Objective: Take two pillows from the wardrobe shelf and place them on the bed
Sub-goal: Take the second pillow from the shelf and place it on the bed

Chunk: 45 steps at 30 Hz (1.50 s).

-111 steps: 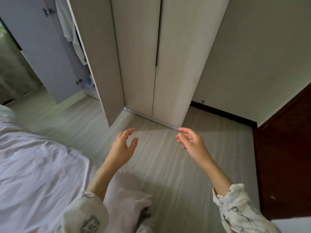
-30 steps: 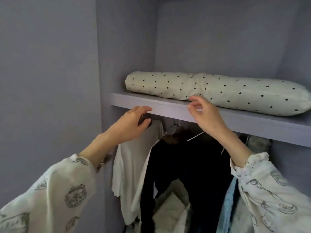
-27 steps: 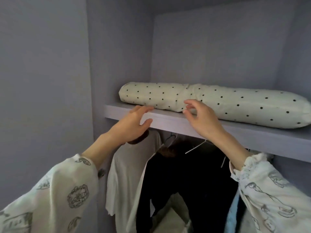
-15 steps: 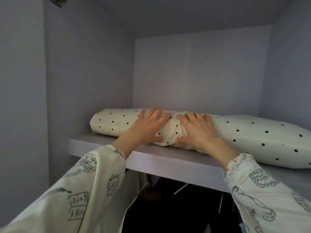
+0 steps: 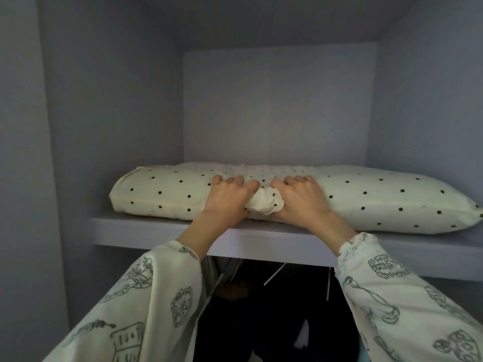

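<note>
A: Where are the pillows?

B: On the wardrobe shelf [image 5: 261, 237], side by side: left pillow [image 5: 167, 192], right pillow [image 5: 392, 205], their inner ends meeting in the middle. Neither is on the bed, which is out of view.

A: And the hands?

B: The left hand [image 5: 227, 198] grips the left pillow's inner end, fingers curled over the top. The right hand [image 5: 303, 198] grips the right pillow's inner end the same way. A bunch of fabric [image 5: 266, 203] bulges between them.

A: Why hold them there?

B: I'd judge it's so both come off together, one per hand. The inner ends are the parts nearest the body, and soft filling bunches into a firm handful.

A: Any risk?

B: The outer ends will droop and drag along the shelf. Clothes [image 5: 274, 309] hang on hangers just below the edge, so a sagging end might brush them.

A: How far along?

B: Early, I think: grasped, not lifted.
</note>
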### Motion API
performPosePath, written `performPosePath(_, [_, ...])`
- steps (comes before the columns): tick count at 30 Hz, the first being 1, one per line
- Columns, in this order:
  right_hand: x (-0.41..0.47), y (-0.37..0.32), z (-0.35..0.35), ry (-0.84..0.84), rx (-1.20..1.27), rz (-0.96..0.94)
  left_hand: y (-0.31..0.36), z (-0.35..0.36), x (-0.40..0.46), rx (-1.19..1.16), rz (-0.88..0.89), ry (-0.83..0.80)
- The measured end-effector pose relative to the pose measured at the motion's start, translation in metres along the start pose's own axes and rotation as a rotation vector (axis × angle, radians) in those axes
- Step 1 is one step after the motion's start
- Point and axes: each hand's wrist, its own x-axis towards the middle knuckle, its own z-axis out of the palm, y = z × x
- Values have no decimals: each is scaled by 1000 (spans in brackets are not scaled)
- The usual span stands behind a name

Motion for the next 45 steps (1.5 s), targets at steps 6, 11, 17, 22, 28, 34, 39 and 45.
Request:
performPosePath(6, [-48, -30, -59, 3, 2, 28, -1, -44, -63, -91, 56, 131])
performPosePath(11, [-98, -68, -91, 63, -18, 44, -4, -65, -121, -144, 94, 235])
performPosePath(17, [-151, -93, -83, 58, 13, 19, 5, -53, -169, -165, 124, 296])
performPosePath(22, [-152, -79, -83, 51, 173, 47, 12, -38, -176, -152, 92, 385])
performPosePath(28, [-125, -83, -70, 77, 118, 233, 12, -26, -181, -214, 84, 414])
performPosePath(34, [-135, -89, -48, 75, 51, 236, -5, -42, -164, -513, 116, 314])
performPosePath(39, [-137, -78, -34, 19, 39, 212, -12, -26, -121, -302, -91, -1])
performPosePath(45, [-90, -51, -30, 160, -36, 264, 0, 7, -133, -212, -42, 156])
